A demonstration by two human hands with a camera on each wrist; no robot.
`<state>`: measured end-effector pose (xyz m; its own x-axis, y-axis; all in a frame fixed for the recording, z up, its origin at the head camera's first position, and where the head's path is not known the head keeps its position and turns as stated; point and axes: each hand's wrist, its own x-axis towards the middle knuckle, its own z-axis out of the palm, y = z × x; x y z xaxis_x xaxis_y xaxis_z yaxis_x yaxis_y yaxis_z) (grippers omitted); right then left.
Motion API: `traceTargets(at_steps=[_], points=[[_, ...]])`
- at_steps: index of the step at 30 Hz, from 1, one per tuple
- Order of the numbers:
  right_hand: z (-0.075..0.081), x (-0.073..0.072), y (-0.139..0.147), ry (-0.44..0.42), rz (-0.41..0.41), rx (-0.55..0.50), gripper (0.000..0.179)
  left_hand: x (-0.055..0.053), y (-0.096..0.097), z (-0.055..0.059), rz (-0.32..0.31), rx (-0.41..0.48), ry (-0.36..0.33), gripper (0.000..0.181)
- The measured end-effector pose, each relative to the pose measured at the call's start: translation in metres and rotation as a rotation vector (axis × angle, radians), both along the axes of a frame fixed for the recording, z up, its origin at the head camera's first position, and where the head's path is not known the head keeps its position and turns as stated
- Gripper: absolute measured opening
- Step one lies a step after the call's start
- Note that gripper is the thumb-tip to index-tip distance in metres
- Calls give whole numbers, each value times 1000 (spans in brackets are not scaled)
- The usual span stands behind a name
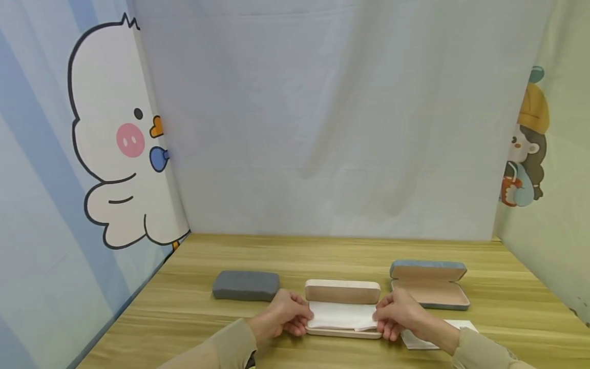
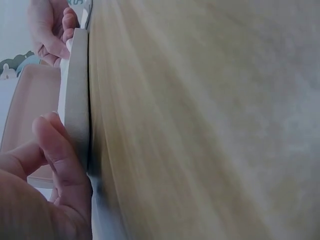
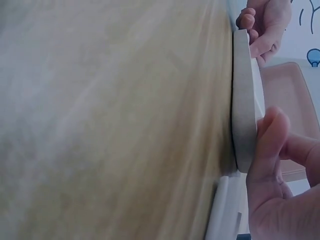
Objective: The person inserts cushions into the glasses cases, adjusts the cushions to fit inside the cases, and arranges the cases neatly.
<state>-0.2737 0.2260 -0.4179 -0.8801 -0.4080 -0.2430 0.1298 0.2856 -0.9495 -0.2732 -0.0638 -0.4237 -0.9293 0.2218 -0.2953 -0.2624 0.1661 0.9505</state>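
A cream glasses case (image 1: 342, 292) lies with its lid up on the table in front of me. Inside it is a folded white cloth (image 1: 341, 313). My left hand (image 1: 287, 311) pinches the cloth's left end at the case's edge, and my right hand (image 1: 400, 312) pinches the right end. In the left wrist view the case's side wall (image 2: 76, 85) runs between both hands, with thumb and fingers at the rim. The right wrist view shows the same wall (image 3: 244, 95) from the other end; the cloth is mostly hidden there.
A closed dark grey glasses case (image 1: 246, 285) sits beyond my left hand. Behind my right hand stands a blue-grey glasses case (image 1: 435, 293), its lid raised. A white folded sheet or cloth (image 1: 463, 325) lies partly under my right wrist. Curtains border the wooden table (image 1: 322, 251).
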Motion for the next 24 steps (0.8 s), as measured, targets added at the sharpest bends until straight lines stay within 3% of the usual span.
traceTargets(at_steps=[10,14,18,24], points=[[0,2,-4,31,-17,88,15,-2,4,0,-2,-61,-8,27],[0,3,-6,47,-14,132,14,-4,2,0,-35,-73,3,27],[2,5,-2,76,28,172,23,-8,-7,0,-123,-74,12,33],[4,7,15,101,175,145,67,-11,-24,1,-318,-32,-9,74]])
